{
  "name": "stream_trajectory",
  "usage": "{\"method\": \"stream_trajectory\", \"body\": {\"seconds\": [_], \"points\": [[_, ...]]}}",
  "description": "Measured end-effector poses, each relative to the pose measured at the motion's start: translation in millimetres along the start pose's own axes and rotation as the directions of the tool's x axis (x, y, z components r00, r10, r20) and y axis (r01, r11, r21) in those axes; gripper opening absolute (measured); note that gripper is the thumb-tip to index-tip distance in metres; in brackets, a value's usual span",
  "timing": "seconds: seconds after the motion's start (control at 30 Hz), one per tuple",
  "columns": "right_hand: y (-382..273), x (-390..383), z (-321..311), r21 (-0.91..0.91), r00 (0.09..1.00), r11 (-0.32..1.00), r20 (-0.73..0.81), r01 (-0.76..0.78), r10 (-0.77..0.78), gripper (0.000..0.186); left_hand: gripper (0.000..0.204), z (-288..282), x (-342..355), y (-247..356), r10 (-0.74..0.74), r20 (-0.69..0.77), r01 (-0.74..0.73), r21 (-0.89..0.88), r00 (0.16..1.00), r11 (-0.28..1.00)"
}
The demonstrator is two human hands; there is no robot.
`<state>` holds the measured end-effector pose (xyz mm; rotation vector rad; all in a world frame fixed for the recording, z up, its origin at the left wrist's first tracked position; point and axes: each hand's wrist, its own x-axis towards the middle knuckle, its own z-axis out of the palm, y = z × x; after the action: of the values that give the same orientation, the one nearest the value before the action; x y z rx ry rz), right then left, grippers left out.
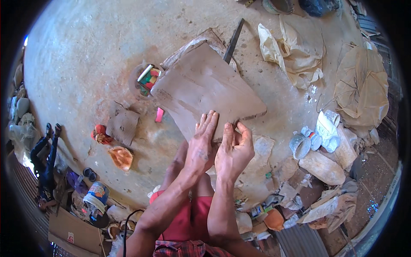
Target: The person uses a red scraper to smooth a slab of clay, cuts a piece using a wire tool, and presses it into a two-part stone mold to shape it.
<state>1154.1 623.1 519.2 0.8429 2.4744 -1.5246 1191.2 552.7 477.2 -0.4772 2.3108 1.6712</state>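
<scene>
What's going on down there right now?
A person is handling a grey-brown slab on the floor. The left hand rests on it with fingers stretched out, while the right hand has its thumb and fingertips at the near edge; whether they pinch it is hard to tell. A dark strip lies by the slab's far side. To the left are some coloured pieces and a smaller slab.
</scene>
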Motion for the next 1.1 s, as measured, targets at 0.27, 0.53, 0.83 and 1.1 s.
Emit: {"method": "stream_trajectory", "body": {"seconds": [0.27, 0.53, 0.83, 1.1], "points": [[46.5, -66.7, -15.3, 0.523, 0.944, 0.809, 0.310, -0.268, 0.112, 0.075, 0.055, -143.2, -50.3, 113.7, -0.290, 0.149, 0.316, -0.201, 0.945, 0.927], [192.3, -145.4, 34.4, 0.506, 0.678, 0.553, 0.719, -0.662, 0.153, 0.067, 0.060, -221.9, -228.8, 104.3, -0.646, 0.080, 0.498, -0.710, 0.759, 0.498], [205.6, -183.5, 61.1, -0.093, 0.383, 0.960, 0.903, -0.262, 0.192, 0.040, 0.066, -220.8, -365.6, -142.2, -0.818, -0.147, 0.248, -0.910, 0.557, 0.332], [228.3, -280.1, 175.4, -0.342, 0.319, 0.744, 0.930, 0.574, 0.182, 0.041, 0.066, -174.8, -492.8, -348.7, -0.893, 0.002, -0.081, -0.996, 0.451, -0.043]]}}
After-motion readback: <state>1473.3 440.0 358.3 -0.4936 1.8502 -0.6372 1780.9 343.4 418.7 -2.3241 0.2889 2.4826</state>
